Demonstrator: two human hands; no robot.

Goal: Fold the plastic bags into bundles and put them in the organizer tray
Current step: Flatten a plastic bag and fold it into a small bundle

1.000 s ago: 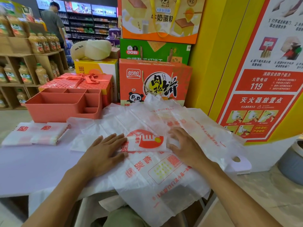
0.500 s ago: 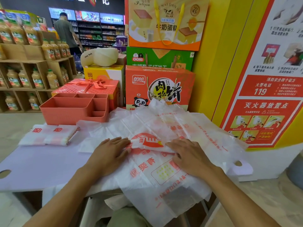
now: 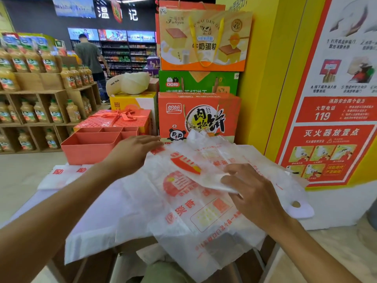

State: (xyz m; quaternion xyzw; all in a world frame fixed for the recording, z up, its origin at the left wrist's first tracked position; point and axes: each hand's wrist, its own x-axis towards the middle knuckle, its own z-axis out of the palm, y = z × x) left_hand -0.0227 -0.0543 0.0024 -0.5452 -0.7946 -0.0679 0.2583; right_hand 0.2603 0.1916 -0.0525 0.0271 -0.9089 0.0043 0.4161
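**Changes since half a second ago.**
- Left hand (image 3: 132, 150): was flat on the pile at the near side. It has reached to the far left and lies open with fingers nearly straight, tips touching the far left corner of the top bag (image 3: 195, 160), just beside the organizer tray (image 3: 87, 154).
- Right hand (image 3: 251, 190): no longer pressed flat. Its fingers are curled and the thumb pinches the top bag's folded near edge, which is raised off the pile.

**Surroundings.**
- Fire-safety poster (image 3: 334, 111): red and white, on the yellow wall at right.
- Stacked cartons (image 3: 195, 115): printed cardboard, far centre, directly behind the pile.
- Juice-bottle shelves (image 3: 30, 111): wooden cubbies, far left.
- Table (image 3: 98, 211): white, flat, with a hole at its right corner.
- Gift box (image 3: 114, 121): red, ribboned, behind the tray.

**Task items.**
- Plastic bags (image 3: 183, 217): thin, translucent white film with red and yellow print, creased. They lie heaped at the table's centre and hang over the near edge.
- Organizer tray: coral plastic, rectangular, divided into compartments, at the far left of the table. No bundle shows inside it.
- Folded bundle (image 3: 59, 176): flat, white with red print, on the table near the tray, partly hidden by the left forearm.
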